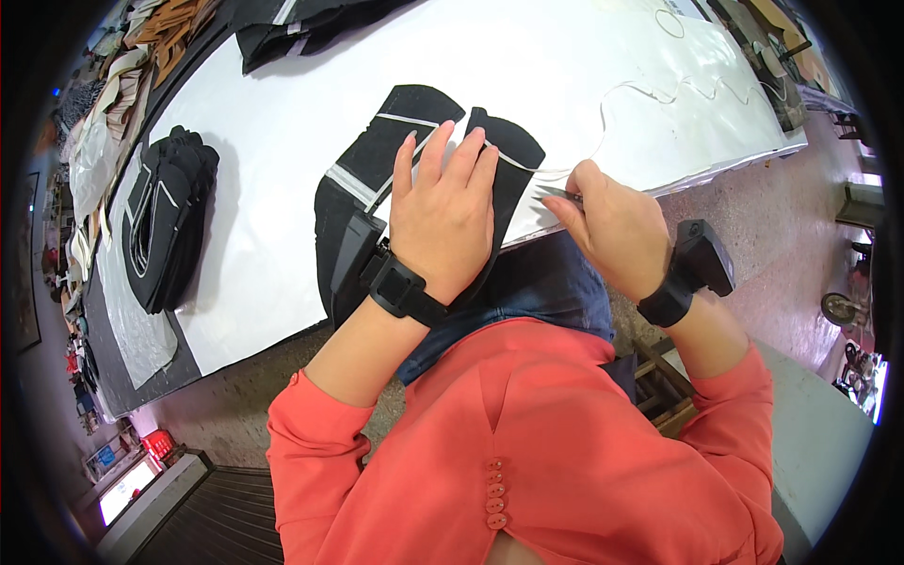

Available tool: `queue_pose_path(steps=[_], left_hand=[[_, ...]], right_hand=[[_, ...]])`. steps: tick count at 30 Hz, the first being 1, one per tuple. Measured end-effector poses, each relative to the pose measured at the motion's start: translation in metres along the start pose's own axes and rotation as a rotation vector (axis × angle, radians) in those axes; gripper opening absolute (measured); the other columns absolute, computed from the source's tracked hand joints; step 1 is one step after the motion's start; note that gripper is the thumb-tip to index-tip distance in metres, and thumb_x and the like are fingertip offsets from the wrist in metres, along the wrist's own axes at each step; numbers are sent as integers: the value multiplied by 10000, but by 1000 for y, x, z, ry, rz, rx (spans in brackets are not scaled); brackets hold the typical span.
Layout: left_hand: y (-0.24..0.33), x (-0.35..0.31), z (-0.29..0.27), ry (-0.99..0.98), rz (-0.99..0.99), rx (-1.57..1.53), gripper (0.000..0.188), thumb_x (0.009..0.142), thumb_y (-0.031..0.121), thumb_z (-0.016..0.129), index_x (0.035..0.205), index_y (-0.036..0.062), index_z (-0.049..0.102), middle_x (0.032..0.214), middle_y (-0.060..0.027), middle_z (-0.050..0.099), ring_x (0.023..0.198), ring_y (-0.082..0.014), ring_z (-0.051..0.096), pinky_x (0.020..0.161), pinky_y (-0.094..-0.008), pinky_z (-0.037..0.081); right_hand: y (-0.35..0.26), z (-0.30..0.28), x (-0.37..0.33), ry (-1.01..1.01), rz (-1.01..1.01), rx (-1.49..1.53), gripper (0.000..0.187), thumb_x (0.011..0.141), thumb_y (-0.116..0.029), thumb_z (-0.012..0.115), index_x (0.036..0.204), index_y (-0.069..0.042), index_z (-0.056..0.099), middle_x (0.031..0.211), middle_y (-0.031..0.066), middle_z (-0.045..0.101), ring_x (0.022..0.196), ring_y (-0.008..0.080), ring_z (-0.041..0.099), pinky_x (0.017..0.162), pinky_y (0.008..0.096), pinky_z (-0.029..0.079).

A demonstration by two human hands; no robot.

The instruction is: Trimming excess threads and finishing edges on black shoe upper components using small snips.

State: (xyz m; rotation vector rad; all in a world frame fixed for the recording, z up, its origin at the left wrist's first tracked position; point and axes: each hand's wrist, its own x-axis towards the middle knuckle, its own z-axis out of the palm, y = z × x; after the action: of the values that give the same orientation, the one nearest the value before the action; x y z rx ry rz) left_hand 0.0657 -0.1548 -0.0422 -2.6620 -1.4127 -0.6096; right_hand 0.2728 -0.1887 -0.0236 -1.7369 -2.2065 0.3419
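Well, closest in is one orange-red shirt [565,414], with five small buttons [495,494] in a row, below both hands. Two bare hands reach up from its two sleeves, and each wrist has one black band on it.

The left hand [443,217] is flat, palm down, with its fingers out long and a little apart. It lies on top of the black piece [377,146], right at the front of the table. This piece has two rounded ends past the left fingertips, with a gap between them. I cannot tell if they join under the palm. One wide white stripe [351,186] is just left of that hand.

The right hand [617,231] is nearly closed, thumb and finger pinching one small pointed tool [557,195], right of the black piece. One thin white tape [603,122] goes from the black piece past the right fingertips, then makes wiggles farther out. I cannot tell if those fingers hold it too.

Well left of the left hand is one pile of black pieces [179,217], too squashed to count. Beyond both hands, one more black bundle [320,28] lies on the far part of the white table [254,282].
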Motion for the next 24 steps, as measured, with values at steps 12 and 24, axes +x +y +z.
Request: queue_pose_path(steps=[12, 24], left_hand=[[-2, 2, -1, -29, 8, -42, 338, 877, 89, 651, 1215, 80, 665, 1312, -54, 621, 1304, -300, 499, 1122, -508, 346], [-3, 4, -2, -41, 19, -42, 329, 885, 87, 646, 1213, 66, 659, 1305, -72, 631, 1284, -298, 520, 1125, -493, 348]], right_hand=[[-2, 24, 20, 182, -3, -60, 365, 933, -396, 671, 874, -73, 512, 683, 95, 647, 590, 300, 651, 503, 393, 488], [0, 21, 19, 211, 69, 146, 326, 961, -369, 652, 919, -64, 547, 657, 133, 629, 609, 350, 649, 532, 428, 492]])
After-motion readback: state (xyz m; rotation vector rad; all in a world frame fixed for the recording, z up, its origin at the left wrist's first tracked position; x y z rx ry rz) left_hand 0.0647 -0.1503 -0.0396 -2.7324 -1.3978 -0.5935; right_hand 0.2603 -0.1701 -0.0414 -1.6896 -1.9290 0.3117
